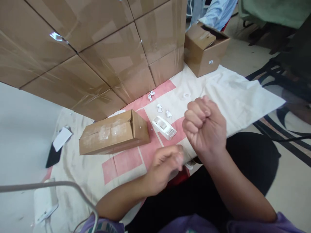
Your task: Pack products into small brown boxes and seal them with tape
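My right hand is raised over the edge of the cloth-covered surface, its fingers curled into a fist. Lower and to its left, my left hand is closed with thumb and fingers bent together, slightly blurred. Whatever either hand may hold is hidden or too small to name. Just beyond them lies a white tape dispenser, touched by neither hand. A closed, taped cardboard box rests to the dispenser's left. Small crumpled silvery-white scraps are scattered behind the dispenser.
A tall stack of taped cardboard boxes walls off the back. Behind right, an open box stands beside another person's blue sleeve. A dark flat object under white paper, a white plug block and a grey cable are at left.
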Tool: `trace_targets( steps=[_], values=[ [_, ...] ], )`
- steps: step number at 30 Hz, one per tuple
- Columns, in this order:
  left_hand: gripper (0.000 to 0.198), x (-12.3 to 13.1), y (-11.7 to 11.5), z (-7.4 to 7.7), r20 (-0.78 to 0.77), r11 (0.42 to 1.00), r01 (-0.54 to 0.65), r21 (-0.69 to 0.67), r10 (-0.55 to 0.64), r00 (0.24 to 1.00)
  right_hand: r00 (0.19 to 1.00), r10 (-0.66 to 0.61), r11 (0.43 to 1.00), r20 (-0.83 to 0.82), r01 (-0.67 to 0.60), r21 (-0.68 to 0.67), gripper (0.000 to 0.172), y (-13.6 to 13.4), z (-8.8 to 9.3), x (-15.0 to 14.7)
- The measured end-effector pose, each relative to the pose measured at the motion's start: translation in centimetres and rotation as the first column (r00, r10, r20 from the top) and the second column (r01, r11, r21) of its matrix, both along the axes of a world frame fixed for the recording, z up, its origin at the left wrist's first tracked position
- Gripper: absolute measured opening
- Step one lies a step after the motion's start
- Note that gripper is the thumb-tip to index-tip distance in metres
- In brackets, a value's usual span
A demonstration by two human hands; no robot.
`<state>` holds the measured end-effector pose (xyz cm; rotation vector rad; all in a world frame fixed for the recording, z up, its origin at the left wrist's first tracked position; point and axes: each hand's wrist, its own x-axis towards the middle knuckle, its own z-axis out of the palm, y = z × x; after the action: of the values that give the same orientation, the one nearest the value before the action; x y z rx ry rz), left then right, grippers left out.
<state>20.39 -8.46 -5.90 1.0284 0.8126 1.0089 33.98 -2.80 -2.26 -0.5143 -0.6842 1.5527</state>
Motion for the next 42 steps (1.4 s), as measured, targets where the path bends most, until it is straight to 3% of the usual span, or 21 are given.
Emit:
trace_targets(
  steps=[2,4,9,13,20,24,29,34,39,42],
  values=[
    [0.052,0.7,0.0,-1.1,-0.028,0.997,0.057,-0.057,-0.059,0.998,0.997,-0.062,0.998,0.053,0.061,0.025,0.063,0.1,0.5,0.6],
    [0.051,0.8,0.5,-1.5,-0.031,1.0,0.001,-0.013,-0.001,1.0,0.999,-0.021,0.999,0.05,0.019,0.04,0.064,-0.1,0.3,0.5],
    [0.05,-0.6,2.0,0.0,0.002,0.983,-0.057,0.174,0.058,0.998,0.995,0.096,0.994,0.006,-0.096,0.059,0.061,-0.1,-1.5,-0.7],
    [0.05,-0.9,2.2,1.0,0.018,0.979,-0.068,0.19,0.066,0.998,0.995,0.094,0.993,0.036,-0.096,0.063,0.062,0.2,-1.9,-0.9],
    [0.045,-1.3,2.2,1.5,0.112,0.972,-0.084,0.221,0.06,0.992,0.995,0.071,0.992,0.075,-0.078,0.099,0.055,0.5,-2.3,-1.2],
    [0.037,-2.3,2.3,2.2,-0.1,0.941,-0.161,0.297,0.198,0.975,0.967,-0.009,0.987,0.254,-0.032,0.155,0.052,0.6,-3.8,-1.4],
    [0.026,-3.4,2.6,3.3,-0.391,0.882,-0.171,0.44,0.359,0.847,0.819,-0.154,0.92,0.552,-0.086,0.383,0.048,0.1,-4.6,-1.6],
    [0.023,-4.1,2.7,4.2,-0.448,0.875,-0.107,0.473,0.343,0.825,0.763,-0.254,0.847,0.595,-0.122,0.518,0.045,-0.4,-4.3,-2.3],
    [0.025,-4.5,2.3,4.8,-0.503,0.869,-0.001,0.495,0.288,0.815,0.774,-0.259,0.836,0.578,-0.12,0.535,0.045,-0.7,-3.9,-2.9],
    [0.03,-4.7,2.1,4.9,-0.525,0.838,0.014,0.546,0.329,0.785,0.784,-0.256,0.835,0.566,-0.116,0.538,0.045,-0.7,-3.7,-3.1]
  ],
)
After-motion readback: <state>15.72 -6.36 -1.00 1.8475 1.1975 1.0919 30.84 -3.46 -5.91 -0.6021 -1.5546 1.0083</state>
